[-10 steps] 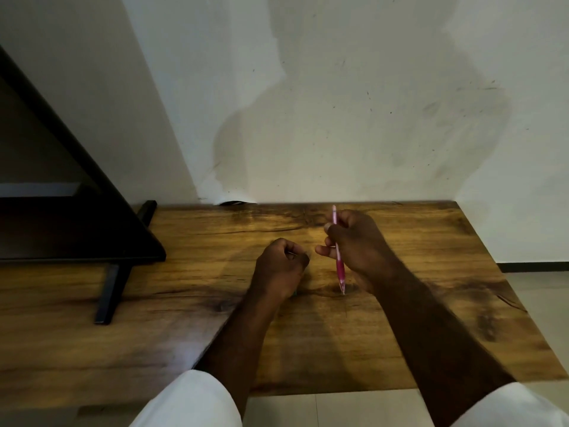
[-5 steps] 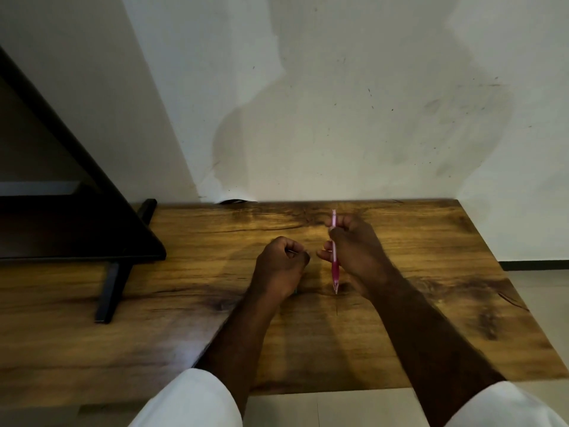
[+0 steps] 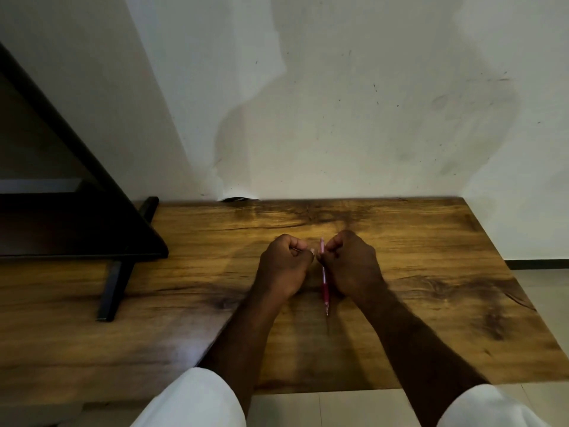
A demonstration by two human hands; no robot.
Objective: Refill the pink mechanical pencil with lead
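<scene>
The slim pink plastic mechanical pencil (image 3: 324,282) stands nearly upright, tip down over the brown wooden table (image 3: 431,241), gripped in the curled right hand (image 3: 354,266). The left hand (image 3: 283,266) is curled tight beside the pencil's top; whether it holds anything cannot be told. The table's edges lie well apart from both hands, and a black angled stand leg (image 3: 114,288) sits far left

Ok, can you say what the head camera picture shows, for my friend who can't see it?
A person's right hand grips a slim pink mechanical pencil, tip toward the camera, over a brown wooden table. The left hand is curled close beside the pencil's top; whether it pinches anything is unclear.
</scene>
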